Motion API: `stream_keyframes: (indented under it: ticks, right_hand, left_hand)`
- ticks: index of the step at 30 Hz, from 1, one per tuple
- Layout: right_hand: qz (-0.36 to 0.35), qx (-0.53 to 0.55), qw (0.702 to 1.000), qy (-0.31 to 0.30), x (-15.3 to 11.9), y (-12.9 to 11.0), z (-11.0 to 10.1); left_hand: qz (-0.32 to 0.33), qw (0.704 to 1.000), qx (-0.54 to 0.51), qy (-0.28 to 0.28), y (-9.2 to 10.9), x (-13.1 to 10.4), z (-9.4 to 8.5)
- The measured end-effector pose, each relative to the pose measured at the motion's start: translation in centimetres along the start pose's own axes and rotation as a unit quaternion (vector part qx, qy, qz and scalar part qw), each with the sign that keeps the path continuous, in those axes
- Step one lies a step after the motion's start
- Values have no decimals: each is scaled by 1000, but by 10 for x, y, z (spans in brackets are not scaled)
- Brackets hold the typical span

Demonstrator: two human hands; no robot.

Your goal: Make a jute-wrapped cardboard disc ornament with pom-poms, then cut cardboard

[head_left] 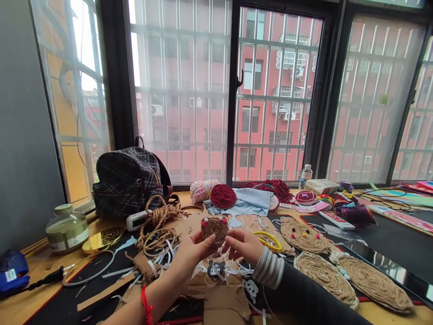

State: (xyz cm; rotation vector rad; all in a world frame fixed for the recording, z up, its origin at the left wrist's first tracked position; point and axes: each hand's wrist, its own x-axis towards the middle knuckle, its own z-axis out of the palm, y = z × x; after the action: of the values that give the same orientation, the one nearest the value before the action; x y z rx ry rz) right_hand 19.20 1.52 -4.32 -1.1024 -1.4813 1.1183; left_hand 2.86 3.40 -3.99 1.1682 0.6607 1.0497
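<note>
1. The left hand (198, 246) has its fingers closed on the small round coil (215, 231) of brown cord, with the thumb over its front face.
2. This coil stands upright between the two hands, and red and white balls (204, 221) sit along its upper edge.
3. The right hand (244, 246) has its fingers bent at the right edge of the coil; I cannot tell whether they grip it.
4. Just to the right of the right fingers is a yellow ring (273, 241); farther right is a larger coil (302, 234) with small coloured balls.
5. Under and around the fingers, white strips (233, 271) and brown cardboard (221, 302) lie on the tabletop (25, 311).
6. To the left of the left fingers there is a bundle of rope (158, 216).
7. Beyond the fingers are a dark red yarn ball (223, 196) and a light blue cloth (252, 201).
</note>
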Motion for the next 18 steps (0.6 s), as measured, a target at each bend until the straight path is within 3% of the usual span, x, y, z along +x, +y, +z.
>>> stream_keyframes:
  ticks: [5, 10, 18]
  right_hand:
    - [-8, -15, 1000, -2, 0, 3, 4]
    - [-5, 38, 999, 5, 3, 2, 1]
    - [-8, 23, 999, 44, 6, 7, -1]
  left_hand:
    - [-18, 999, 29, -16, 2, -1, -1]
    - [8, 1000, 20, -13, 3, -4, 1]
    - [7, 999, 47, -21, -8, 6, -5]
